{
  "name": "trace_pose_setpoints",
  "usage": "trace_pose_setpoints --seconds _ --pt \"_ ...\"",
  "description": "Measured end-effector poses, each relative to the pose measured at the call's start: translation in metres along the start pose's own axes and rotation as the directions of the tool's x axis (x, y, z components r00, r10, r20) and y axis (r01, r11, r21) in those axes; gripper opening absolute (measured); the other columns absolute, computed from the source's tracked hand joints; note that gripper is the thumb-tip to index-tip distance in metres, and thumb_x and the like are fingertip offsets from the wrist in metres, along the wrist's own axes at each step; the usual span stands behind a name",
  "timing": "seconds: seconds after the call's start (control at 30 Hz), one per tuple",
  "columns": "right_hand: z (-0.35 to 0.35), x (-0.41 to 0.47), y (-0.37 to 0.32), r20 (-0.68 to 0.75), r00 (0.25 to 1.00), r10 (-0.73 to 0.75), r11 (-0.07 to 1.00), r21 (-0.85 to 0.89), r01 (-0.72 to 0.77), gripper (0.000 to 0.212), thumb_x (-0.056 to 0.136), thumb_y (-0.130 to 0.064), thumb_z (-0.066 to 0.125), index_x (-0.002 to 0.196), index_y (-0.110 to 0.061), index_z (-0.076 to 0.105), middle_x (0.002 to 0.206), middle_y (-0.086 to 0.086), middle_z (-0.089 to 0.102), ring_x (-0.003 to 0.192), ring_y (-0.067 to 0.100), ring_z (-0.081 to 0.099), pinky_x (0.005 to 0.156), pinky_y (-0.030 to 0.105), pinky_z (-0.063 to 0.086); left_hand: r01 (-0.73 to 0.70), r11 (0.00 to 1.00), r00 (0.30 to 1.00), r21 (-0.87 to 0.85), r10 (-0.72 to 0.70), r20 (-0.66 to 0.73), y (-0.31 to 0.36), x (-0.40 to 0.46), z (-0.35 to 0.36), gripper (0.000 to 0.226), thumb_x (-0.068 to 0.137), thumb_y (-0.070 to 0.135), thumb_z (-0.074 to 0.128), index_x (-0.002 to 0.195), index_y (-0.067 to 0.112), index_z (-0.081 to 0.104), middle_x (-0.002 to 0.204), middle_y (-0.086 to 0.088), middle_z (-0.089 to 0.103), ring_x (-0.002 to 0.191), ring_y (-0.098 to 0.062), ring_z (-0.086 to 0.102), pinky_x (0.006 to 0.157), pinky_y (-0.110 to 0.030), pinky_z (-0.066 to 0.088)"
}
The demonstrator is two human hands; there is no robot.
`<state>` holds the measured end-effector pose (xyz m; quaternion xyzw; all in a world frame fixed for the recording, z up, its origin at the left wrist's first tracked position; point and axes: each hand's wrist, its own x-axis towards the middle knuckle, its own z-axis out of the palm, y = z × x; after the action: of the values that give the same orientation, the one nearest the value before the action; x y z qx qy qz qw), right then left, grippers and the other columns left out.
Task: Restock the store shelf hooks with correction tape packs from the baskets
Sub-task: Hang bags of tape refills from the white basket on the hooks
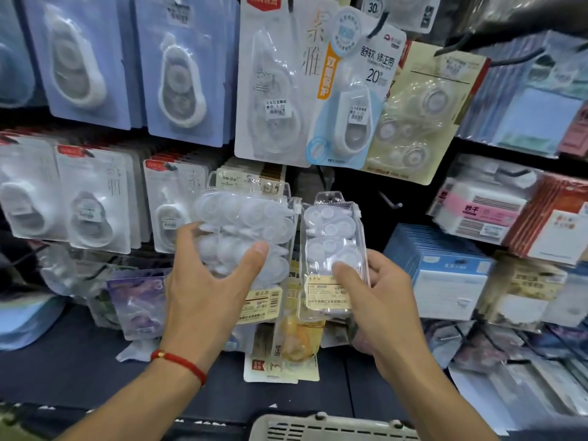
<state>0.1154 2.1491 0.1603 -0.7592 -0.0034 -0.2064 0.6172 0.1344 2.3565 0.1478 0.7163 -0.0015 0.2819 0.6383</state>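
Two clear-plastic correction tape packs are up at the shelf, hanging step underway. Left hand point(203, 281) grips thick multi-pack stack point(245, 230); right hand point(378, 300) pinches single slim pack point(332, 249). Next: thread its top hole onto bare black hook point(389, 200). Beige basket point(331, 428) sits below.

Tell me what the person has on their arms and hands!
Both forearms are bare, with no sleeves in view and no gloves. The left hand has a thin red string bracelet with a small gold bead at its wrist. The right hand wears nothing.
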Motion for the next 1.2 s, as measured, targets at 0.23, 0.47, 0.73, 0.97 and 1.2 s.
trace_pose_setpoints --seconds 0.23,0.47,0.73,0.97,1.2 --pt "0.002 0.001 -0.002 -0.039 0.995 -0.086 0.871 -0.487 0.056 0.052 0.098 -0.045 0.063 0.146 -0.032 0.049 0.138 -0.016 0.053 0.128 0.005 0.051 0.106 0.031 0.044 0.058 0.989 0.997 -0.137 -0.052 0.052 0.001 -0.001 0.006 0.068 0.057 0.070 0.086 0.114 0.046 0.057 0.107 0.014 0.074 0.096 -0.006 0.073 0.083 -0.038 0.061" --pt "0.013 -0.014 -0.011 0.195 0.978 -0.078 0.976 -0.187 0.115 0.019 0.094 -0.054 0.068 0.107 -0.040 0.068 0.098 -0.017 0.076 0.090 0.006 0.073 0.080 0.033 0.061 0.180 0.925 0.972 -0.335 -0.114 0.207 0.002 -0.011 0.026 0.073 0.050 0.052 0.098 0.111 0.034 0.062 0.105 0.004 0.079 0.094 -0.018 0.079 0.076 -0.035 0.064" --pt "0.005 -0.009 -0.015 0.069 0.997 -0.036 0.999 0.021 0.035 0.008 0.103 -0.028 0.066 0.109 -0.023 0.066 0.097 0.000 0.081 0.088 0.020 0.079 0.082 0.055 0.063 0.196 0.935 0.971 -0.296 -0.143 0.192 0.003 -0.007 0.026 0.049 0.075 0.053 0.082 0.113 0.032 0.062 0.104 0.015 0.077 0.093 -0.005 0.076 0.071 -0.018 0.060" --pt "-0.007 0.007 -0.021 0.008 1.000 0.015 0.998 0.067 -0.015 0.008 0.102 -0.034 0.066 0.103 -0.027 0.070 0.096 0.022 0.075 0.094 0.054 0.068 0.079 0.071 0.056 0.132 0.977 0.991 -0.167 -0.124 0.056 0.000 0.002 0.018 0.038 0.074 0.067 0.077 0.099 0.047 0.056 0.108 0.018 0.069 0.104 -0.004 0.066 0.089 -0.034 0.054" --pt "-0.008 0.009 -0.021 0.043 0.998 0.055 0.997 0.048 -0.057 0.015 0.097 -0.045 0.069 0.102 -0.032 0.075 0.093 0.010 0.080 0.094 0.045 0.073 0.084 0.068 0.057 0.106 0.987 0.994 -0.117 -0.106 0.008 0.002 0.005 0.011 0.054 0.079 0.067 0.076 0.121 0.040 0.057 0.116 0.017 0.069 0.107 -0.003 0.066 0.090 -0.033 0.053"
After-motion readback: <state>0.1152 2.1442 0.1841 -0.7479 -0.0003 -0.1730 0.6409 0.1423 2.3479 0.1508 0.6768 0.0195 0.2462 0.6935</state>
